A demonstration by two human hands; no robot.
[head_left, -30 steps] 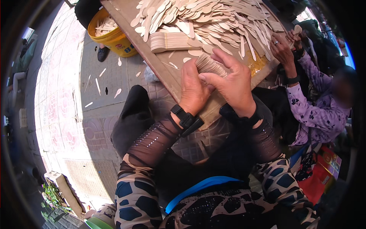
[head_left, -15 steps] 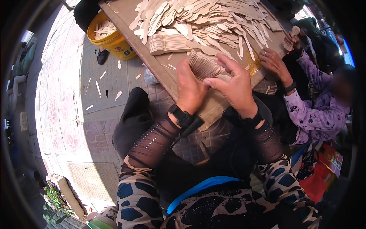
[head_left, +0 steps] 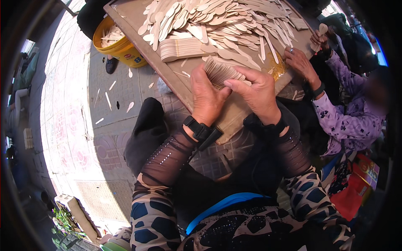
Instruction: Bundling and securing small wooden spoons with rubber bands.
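Since a second ago, a co-worker's nearer hand (head_left: 298,62) has drawn away from that person's other hand, and the wooden stack (head_left: 224,72) in the wearer's grasp has fanned out. That stack of thin, flat pieces sits between both hands, above the near part of the bench (head_left: 173,73). The left hand (head_left: 206,94) has its fingers closed around the stack's left side; the right hand (head_left: 259,92) holds the right side, thumb lying across it. Just beyond lies a neat wooden bundle (head_left: 182,49), with a loose spoon pile (head_left: 226,23) farther off. At far left, a yellow bucket (head_left: 132,52) stands beside the bench.
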